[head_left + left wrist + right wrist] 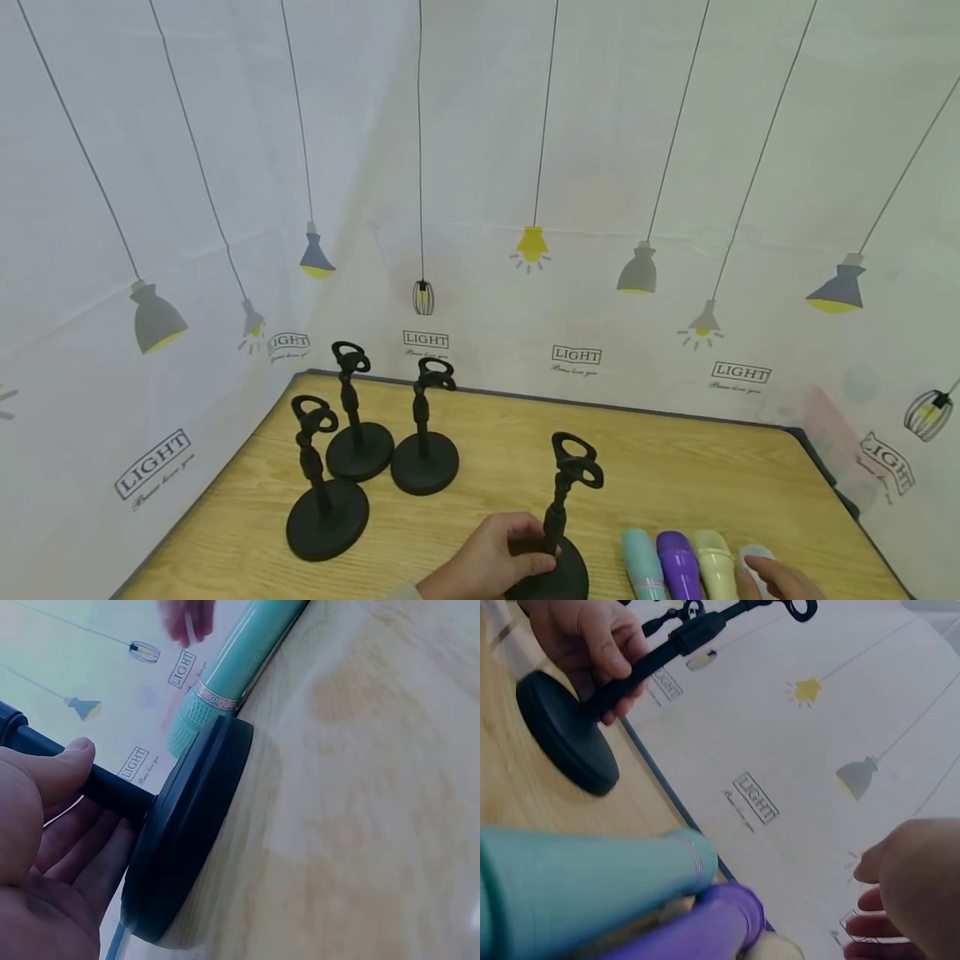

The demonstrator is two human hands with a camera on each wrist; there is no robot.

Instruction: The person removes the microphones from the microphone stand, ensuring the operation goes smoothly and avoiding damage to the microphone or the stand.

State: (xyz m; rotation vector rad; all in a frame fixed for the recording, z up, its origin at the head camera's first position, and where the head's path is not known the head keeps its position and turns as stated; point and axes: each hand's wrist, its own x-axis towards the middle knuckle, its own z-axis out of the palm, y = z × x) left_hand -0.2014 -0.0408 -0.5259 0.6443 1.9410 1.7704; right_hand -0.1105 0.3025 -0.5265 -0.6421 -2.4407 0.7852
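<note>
My left hand (487,557) grips the lower pole of a black microphone stand (572,575), thumb on one side and fingers on the other. In the left wrist view, the stand's round base (191,832) is seen edge-on, close to the tabletop; whether it touches is unclear. To its right lie a teal microphone (642,560), a purple microphone (679,562) and a cream microphone (715,560) side by side. My right hand (787,581) hovers by a whitish microphone head (757,552) at the row's right end. Its fingers are loosely bent, holding nothing in the right wrist view (907,900).
Three more black stands, a front one (327,518), a back one (360,450) and one beside it (424,462), stand upright at the left of the wooden table (637,454). A white cloth backdrop (480,167) printed with lamps rises behind and at both sides.
</note>
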